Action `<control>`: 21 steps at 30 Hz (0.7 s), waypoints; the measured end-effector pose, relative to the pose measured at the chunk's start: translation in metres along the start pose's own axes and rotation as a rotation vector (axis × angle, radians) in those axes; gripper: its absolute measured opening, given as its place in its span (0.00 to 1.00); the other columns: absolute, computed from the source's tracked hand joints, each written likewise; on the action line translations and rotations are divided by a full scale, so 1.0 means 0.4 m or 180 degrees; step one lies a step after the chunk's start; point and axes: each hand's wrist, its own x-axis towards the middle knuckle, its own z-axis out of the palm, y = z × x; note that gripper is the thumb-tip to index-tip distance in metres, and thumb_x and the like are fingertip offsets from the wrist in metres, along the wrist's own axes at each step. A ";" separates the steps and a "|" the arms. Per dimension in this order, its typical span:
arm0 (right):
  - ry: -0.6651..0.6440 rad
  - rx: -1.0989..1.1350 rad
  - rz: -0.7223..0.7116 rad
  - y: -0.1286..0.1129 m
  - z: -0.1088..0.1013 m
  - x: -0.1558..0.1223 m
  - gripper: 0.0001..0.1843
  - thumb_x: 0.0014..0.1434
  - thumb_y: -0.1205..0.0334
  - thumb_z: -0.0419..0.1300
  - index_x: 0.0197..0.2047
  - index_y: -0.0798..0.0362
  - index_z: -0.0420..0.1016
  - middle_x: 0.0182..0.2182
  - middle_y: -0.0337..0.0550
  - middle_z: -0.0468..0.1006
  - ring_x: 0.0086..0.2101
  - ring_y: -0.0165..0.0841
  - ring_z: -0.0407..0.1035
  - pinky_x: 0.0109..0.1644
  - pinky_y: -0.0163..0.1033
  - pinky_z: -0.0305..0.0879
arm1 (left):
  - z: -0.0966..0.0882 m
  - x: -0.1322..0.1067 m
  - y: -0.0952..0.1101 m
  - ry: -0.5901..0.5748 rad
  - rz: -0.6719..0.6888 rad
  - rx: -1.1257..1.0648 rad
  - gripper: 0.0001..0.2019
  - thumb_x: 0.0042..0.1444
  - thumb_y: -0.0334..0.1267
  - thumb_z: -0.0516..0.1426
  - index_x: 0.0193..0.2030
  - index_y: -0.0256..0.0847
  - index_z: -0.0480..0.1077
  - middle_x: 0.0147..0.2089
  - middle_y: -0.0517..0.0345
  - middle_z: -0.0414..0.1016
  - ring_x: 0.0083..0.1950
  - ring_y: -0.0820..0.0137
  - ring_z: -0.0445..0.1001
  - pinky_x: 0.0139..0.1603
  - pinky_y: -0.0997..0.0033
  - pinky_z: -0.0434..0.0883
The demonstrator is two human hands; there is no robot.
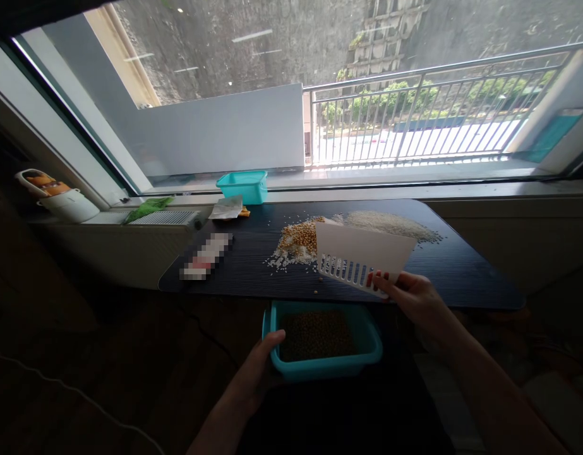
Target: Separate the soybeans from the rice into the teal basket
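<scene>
My left hand (260,363) grips the left side of a teal plastic bin (326,366), its thumb over the rim. Inside lies a layer of small brown beans or grains (319,335). The bin is just below the table's front edge. My right hand (412,291) pinches the lower right corner of a white slotted sheet (362,246), which is tilted over the table. Behind and left of the sheet is a heap of yellow soybean-like beans (298,237) with white grains around it. A wider spread of white grains (386,224) lies farther back on the right.
The dark tabletop (253,272) carries a blurred-out item (206,256) on the left and a paper packet (227,208) at the back. A second teal bin (244,186) stands by the window. Left of the table are a radiator (165,218) and a white basket (68,205).
</scene>
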 end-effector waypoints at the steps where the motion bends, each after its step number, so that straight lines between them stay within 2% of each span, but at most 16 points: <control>1: -0.0013 -0.0037 -0.0008 -0.001 -0.004 -0.009 0.30 0.37 0.32 0.69 0.26 0.54 0.83 0.25 0.47 0.81 0.27 0.38 0.72 0.28 0.40 0.70 | 0.002 -0.002 0.001 -0.0010 0.0027 -0.0005 0.33 0.56 0.49 0.60 0.66 0.37 0.62 0.63 0.44 0.69 0.63 0.52 0.69 0.54 0.56 0.74; 4: 0.0010 -0.0033 -0.0004 0.000 -0.013 -0.026 0.28 0.40 0.34 0.69 0.28 0.53 0.84 0.27 0.47 0.82 0.28 0.38 0.72 0.29 0.39 0.70 | 0.004 -0.004 0.001 -0.0009 0.0052 -0.0015 0.32 0.55 0.48 0.60 0.65 0.36 0.63 0.63 0.43 0.69 0.63 0.52 0.68 0.53 0.55 0.74; 8: 0.0050 -0.0027 -0.0052 0.015 -0.004 -0.031 0.29 0.39 0.32 0.68 0.28 0.52 0.85 0.26 0.47 0.83 0.27 0.39 0.72 0.29 0.39 0.70 | -0.001 -0.001 -0.002 0.0004 0.0026 -0.0023 0.32 0.55 0.48 0.60 0.64 0.36 0.63 0.64 0.42 0.69 0.63 0.51 0.69 0.52 0.54 0.75; 13: -0.0458 -0.0082 -0.0170 0.012 0.012 -0.061 0.29 0.40 0.33 0.68 0.26 0.53 0.85 0.26 0.47 0.83 0.28 0.41 0.74 0.30 0.41 0.71 | -0.004 0.003 -0.003 -0.0011 0.0001 -0.0080 0.30 0.55 0.47 0.61 0.62 0.36 0.65 0.61 0.43 0.72 0.61 0.52 0.71 0.51 0.57 0.76; 15: -0.0476 -0.0028 -0.0156 0.006 0.007 -0.071 0.28 0.40 0.34 0.69 0.27 0.53 0.85 0.28 0.47 0.84 0.29 0.42 0.75 0.31 0.41 0.72 | -0.003 0.004 -0.003 0.0015 -0.0002 -0.0084 0.30 0.55 0.47 0.61 0.62 0.36 0.65 0.60 0.42 0.73 0.60 0.52 0.71 0.50 0.57 0.76; 18: 0.0071 0.0112 -0.0185 0.007 -0.008 -0.056 0.25 0.40 0.37 0.71 0.28 0.52 0.85 0.29 0.46 0.84 0.30 0.41 0.76 0.32 0.40 0.72 | -0.003 0.004 -0.003 0.0052 0.0009 -0.0027 0.32 0.55 0.48 0.60 0.64 0.36 0.63 0.60 0.41 0.72 0.60 0.52 0.71 0.50 0.56 0.76; 21: 0.0679 0.0211 -0.0286 0.020 -0.021 -0.004 0.23 0.40 0.40 0.71 0.28 0.52 0.85 0.29 0.45 0.84 0.30 0.39 0.75 0.31 0.38 0.71 | -0.003 0.004 -0.003 0.0064 0.0024 0.0034 0.33 0.55 0.49 0.60 0.66 0.35 0.61 0.62 0.40 0.70 0.61 0.51 0.70 0.51 0.54 0.75</control>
